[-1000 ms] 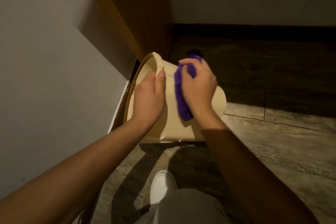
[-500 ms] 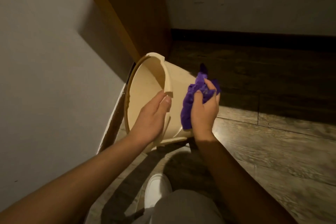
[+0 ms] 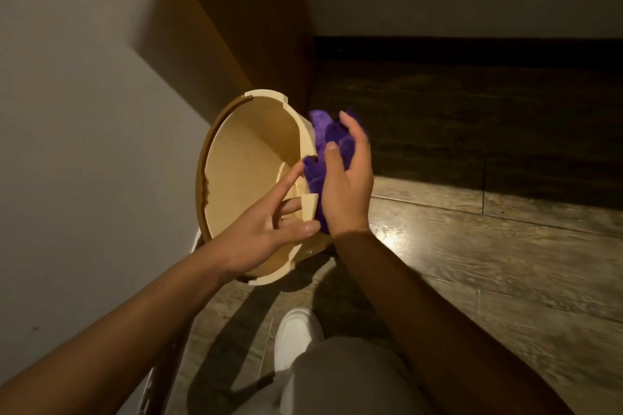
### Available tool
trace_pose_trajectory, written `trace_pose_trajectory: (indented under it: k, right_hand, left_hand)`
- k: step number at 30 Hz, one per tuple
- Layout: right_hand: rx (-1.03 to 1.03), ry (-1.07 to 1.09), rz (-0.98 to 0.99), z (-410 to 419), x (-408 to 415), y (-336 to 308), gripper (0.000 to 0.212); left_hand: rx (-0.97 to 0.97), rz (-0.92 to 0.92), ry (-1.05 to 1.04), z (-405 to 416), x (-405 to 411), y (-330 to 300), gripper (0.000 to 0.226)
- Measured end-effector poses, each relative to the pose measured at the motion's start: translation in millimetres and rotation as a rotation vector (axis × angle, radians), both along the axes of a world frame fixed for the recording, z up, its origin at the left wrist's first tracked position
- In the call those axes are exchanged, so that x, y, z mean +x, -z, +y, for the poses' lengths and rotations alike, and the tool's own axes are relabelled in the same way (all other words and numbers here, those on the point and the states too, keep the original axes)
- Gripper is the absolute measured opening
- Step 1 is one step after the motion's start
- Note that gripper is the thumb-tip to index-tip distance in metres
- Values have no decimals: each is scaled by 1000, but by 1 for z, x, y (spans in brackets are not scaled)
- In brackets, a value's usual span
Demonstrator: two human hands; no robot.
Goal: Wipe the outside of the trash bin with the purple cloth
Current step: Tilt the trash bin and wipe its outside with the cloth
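A cream trash bin is tipped toward me, its open mouth facing the camera and its inside empty. My left hand holds the near right part of the rim, fingers spread inside the bin and thumb on the outside. My right hand presses a bunched purple cloth against the bin's outer right side, just behind the rim. The bin's far outer wall is hidden behind the rim and my right hand.
A pale wall runs along the left, right beside the bin. A brown wooden panel stands behind it. Wood-look floor spreads to the right, dark near the back skirting. My white shoe and grey trouser leg are below.
The bin has tipped further so its open mouth now faces me. My left hand shifted from the outer wall to the rim. My right hand and cloth moved round to the right side.
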State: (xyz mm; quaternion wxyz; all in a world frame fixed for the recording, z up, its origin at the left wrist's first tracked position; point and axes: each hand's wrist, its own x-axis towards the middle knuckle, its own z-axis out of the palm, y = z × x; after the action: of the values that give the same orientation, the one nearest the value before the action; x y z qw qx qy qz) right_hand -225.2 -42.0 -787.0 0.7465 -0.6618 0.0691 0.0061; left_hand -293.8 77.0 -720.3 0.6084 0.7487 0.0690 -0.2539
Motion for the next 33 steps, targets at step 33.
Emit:
trace_pose_trajectory:
  k: [33]
  right_hand:
    - [-381,-231,-426,36,-43,14,56]
  left_hand:
    - [234,-154,-295,25,19,-16,35]
